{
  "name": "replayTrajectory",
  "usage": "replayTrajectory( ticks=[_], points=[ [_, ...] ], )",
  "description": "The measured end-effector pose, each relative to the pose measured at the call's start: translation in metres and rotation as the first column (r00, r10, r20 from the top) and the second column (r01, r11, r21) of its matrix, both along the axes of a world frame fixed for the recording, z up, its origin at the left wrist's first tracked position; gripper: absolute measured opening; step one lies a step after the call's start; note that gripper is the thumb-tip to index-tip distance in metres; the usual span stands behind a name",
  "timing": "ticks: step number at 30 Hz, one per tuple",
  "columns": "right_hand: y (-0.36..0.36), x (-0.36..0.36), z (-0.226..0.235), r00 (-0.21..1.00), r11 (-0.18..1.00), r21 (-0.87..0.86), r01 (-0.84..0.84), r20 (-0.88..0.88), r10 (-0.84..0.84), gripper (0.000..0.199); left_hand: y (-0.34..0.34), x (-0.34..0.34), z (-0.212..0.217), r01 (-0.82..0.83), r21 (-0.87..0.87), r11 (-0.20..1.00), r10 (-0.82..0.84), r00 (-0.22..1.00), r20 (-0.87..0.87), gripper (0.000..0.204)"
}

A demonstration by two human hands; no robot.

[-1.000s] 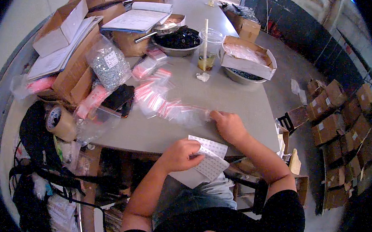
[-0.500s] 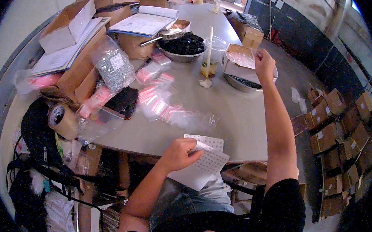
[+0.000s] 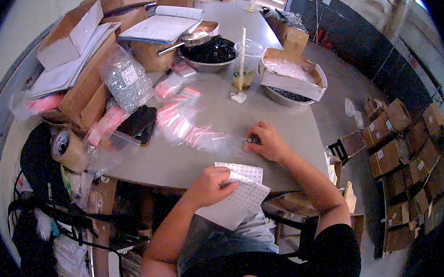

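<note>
My left hand [image 3: 210,188] is closed on a white sheet of small printed labels [image 3: 246,194], folded over above my lap at the table's front edge. On the tabletop, my right hand [image 3: 267,142] rests with its fingers curled around something small and dark, too small to name. Beside its fingertips ends a fanned row of small clear zip bags [image 3: 182,123] with red strips. Farther off, a white carton [image 3: 298,84] of clear bags sits on a metal bowl [image 3: 287,95].
A plastic cup [image 3: 244,73] with a stick stands near a bowl of black parts [image 3: 210,55]. On the left are a bag of metal parts [image 3: 127,78], a black phone-like object [image 3: 139,123], a tape roll [image 3: 70,150] and a notepad [image 3: 163,25]. Cardboard boxes [image 3: 400,166] lie to the right.
My right hand has come from the carton at the back right down to the tabletop beside the small bags. My left hand keeps its hold on the label sheet.
</note>
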State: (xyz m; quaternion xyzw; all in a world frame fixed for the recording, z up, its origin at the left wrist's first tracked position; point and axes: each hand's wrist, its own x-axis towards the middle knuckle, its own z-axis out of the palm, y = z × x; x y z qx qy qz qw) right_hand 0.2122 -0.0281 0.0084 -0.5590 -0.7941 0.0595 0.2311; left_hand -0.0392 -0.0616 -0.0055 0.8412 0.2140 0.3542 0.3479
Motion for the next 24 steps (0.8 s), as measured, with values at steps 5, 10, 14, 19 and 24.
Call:
replayTrajectory(
  ticks=[5, 10, 14, 19, 24],
  points=[
    [0.032, 0.019, 0.006, 0.960, 0.992, -0.093, 0.088, -0.257, -0.109, 0.021, 0.001, -0.004, 0.002, -0.024, 0.041, 0.999, 0.023, 0.999, 0.025, 0.027],
    [0.098, 0.101, 0.092, 0.799, 0.592, 0.570, 0.570, -0.215, -0.562, 0.020, 0.001, -0.002, 0.003, -0.036, -0.012, 0.999, 0.036, 0.999, -0.017, 0.027],
    [0.103, 0.141, 0.099, 0.455, 0.418, 0.343, 0.841, -0.030, -0.890, 0.039, 0.000, -0.003, 0.000, -0.077, 0.037, 0.996, 0.079, 0.996, -0.034, 0.026],
    [0.101, 0.159, 0.096, 0.625, 0.462, 0.506, 0.729, -0.217, -0.750, 0.043, 0.002, 0.000, -0.003, -0.051, 0.062, 0.997, 0.049, 0.998, 0.037, 0.023],
    [0.056, 0.085, 0.071, 0.909, 0.768, 0.486, 0.417, -0.237, -0.344, 0.026, -0.002, 0.000, 0.002, -0.043, -0.106, 0.993, 0.048, 0.998, 0.043, 0.013]
  ],
)
